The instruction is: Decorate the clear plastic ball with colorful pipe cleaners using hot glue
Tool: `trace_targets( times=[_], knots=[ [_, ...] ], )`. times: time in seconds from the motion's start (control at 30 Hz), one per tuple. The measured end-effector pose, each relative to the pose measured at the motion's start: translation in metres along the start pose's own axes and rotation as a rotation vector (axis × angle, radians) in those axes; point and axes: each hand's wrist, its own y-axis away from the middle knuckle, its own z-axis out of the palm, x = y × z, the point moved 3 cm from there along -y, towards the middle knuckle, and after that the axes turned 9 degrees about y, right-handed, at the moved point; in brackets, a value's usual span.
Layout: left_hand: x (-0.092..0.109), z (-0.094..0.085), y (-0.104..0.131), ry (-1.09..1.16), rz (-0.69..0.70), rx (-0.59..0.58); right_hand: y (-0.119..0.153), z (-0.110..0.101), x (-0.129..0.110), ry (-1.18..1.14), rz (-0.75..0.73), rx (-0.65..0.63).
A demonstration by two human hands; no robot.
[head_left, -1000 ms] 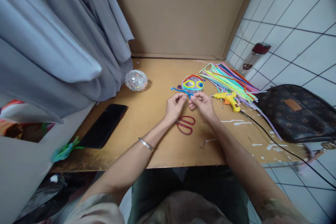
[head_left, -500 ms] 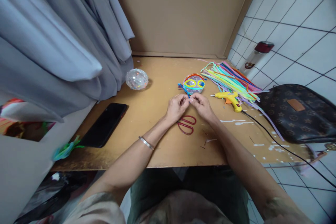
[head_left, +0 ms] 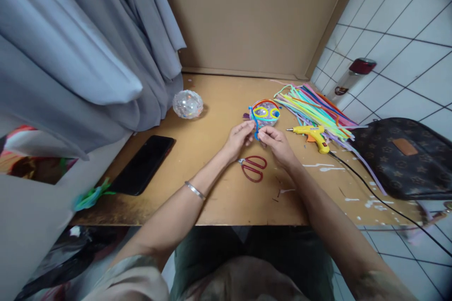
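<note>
A blue pipe cleaner (head_left: pixel 255 120) stands up between my hands, its lower end bent into a small coil. My left hand (head_left: pixel 240 138) has its fingers closed on it from the left. From the right, my right hand (head_left: pixel 276 142) pinches it near the coil. Just beyond my fingers sits a clear ball decorated with coloured pipe cleaners (head_left: pixel 265 112), with yellow rings and a red arc on it. Red-handled scissors (head_left: pixel 253 168) lie on the table below my hands, their blades partly hidden under my left hand.
A yellow glue gun (head_left: pixel 310 135) with a black cord lies right of my hands, before a pile of pipe cleaners (head_left: pixel 314 106). A brown bag (head_left: pixel 406 160) is at the right edge. Leftward are a clear ball (head_left: pixel 188 104), a black phone (head_left: pixel 144 165) and a grey curtain (head_left: pixel 106 47).
My hands have drawn slightly toward me and parted a little. The blue pipe cleaner, lower between the fingers before, now stands upright with its coil showing. The view has shifted slightly.
</note>
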Motion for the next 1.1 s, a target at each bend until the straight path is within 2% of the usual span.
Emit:
trace_targets(
  times=[0.2,0.37,0.63,0.73,0.8,0.87,0.97,1.1],
  knots=[
    [0.013,0.011,0.006,0.360,-0.110,-0.005,0.002,0.010,0.000,-0.134,0.095,-0.047],
    [0.013,0.016,0.007,0.396,-0.144,0.060,0.004,0.020,-0.006,-0.217,0.083,-0.034],
    [0.011,0.016,0.001,0.371,-0.154,0.154,0.014,0.027,-0.023,0.118,-0.112,-0.062],
    [0.011,0.013,0.002,0.381,-0.192,0.198,0.022,0.035,-0.032,0.251,-0.250,-0.121],
    [0.014,0.011,0.002,0.398,-0.189,0.202,0.026,0.039,-0.038,0.305,-0.365,-0.134],
    [0.019,0.009,0.001,0.422,-0.153,0.174,0.026,0.038,-0.040,0.297,-0.389,-0.110],
    [0.025,0.005,0.000,0.462,-0.098,0.150,0.019,0.029,-0.036,0.109,-0.314,-0.006],
    [0.026,0.000,-0.002,0.506,-0.093,0.176,0.011,0.024,-0.022,-0.176,-0.092,0.000]
  ],
)
